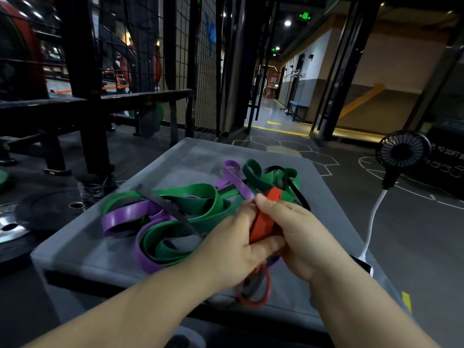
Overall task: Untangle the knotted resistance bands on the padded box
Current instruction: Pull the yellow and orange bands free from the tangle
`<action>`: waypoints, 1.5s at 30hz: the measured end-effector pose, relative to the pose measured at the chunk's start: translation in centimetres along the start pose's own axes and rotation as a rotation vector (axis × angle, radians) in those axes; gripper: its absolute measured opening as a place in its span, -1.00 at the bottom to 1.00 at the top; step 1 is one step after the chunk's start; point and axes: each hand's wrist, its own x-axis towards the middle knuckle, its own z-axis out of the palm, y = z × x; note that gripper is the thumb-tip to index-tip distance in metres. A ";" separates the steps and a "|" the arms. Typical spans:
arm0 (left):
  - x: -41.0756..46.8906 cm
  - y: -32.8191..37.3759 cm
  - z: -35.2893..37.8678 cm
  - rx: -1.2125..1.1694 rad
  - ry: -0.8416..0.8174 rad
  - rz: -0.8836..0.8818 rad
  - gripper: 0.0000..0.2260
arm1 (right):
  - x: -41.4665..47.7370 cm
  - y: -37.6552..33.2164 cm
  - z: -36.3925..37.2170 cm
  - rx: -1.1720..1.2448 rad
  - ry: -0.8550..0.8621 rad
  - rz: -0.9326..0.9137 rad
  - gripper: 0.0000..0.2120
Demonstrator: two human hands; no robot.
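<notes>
A tangle of resistance bands lies on the grey padded box (105, 249): wide green bands (200, 197), purple bands (128, 214), thin black bands (170, 207) and a red band (263, 222). My left hand (231, 247) and my right hand (298, 234) meet over the near right part of the pile. Both grip a folded stretch of the red band between them. A thin red loop (261, 292) hangs below my hands near the box's front edge. Part of the knot is hidden under my hands.
A small black fan (401, 151) with a white cable (371, 229) stands to the right of the box. A phone-like device (361, 264) lies at the box's right edge. Weight plates (37, 217) lie on the floor left; a black rack (82, 96) stands behind.
</notes>
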 end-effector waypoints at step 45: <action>1.9 -5.0 -4.7 0.109 -0.187 -0.416 -0.89 | 3.1 -1.8 -12.1 0.729 -0.688 -0.014 -0.47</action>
